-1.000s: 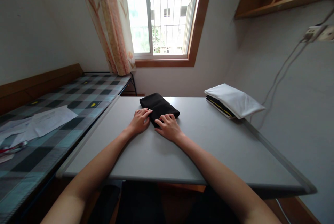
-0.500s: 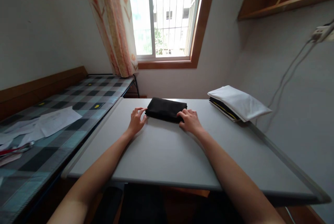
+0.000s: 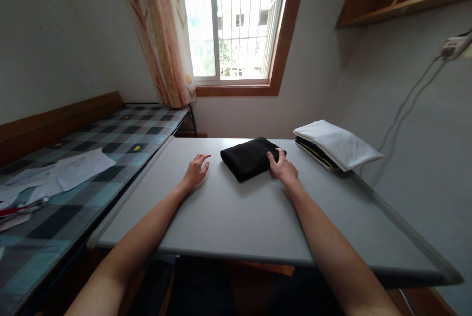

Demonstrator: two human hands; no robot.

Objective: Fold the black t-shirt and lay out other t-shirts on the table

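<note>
A folded black cloth (image 3: 249,158), a flat bundle, is over the far middle of the white table (image 3: 236,227), turned at an angle. My right hand (image 3: 283,166) grips its right end, with the thumb on the near side and the fingers at the far edge. Whether the bundle rests fully on the tabletop or is slightly raised, I cannot tell. To its left, my left hand (image 3: 197,171) is apart from the cloth, fingers and thumb spread with nothing between them.
At the table's back right corner lies a stack of folded cloths, white on top (image 3: 332,141) with black and yellow layers below. On the left stands a bed with a checked cover (image 3: 84,208) and papers (image 3: 81,168). A window (image 3: 239,26) and curtain (image 3: 162,36) are behind.
The black cloth has shifted right and turned, its left end swinging nearer to me. My left hand has let go of it; my right hand has moved right with it.
</note>
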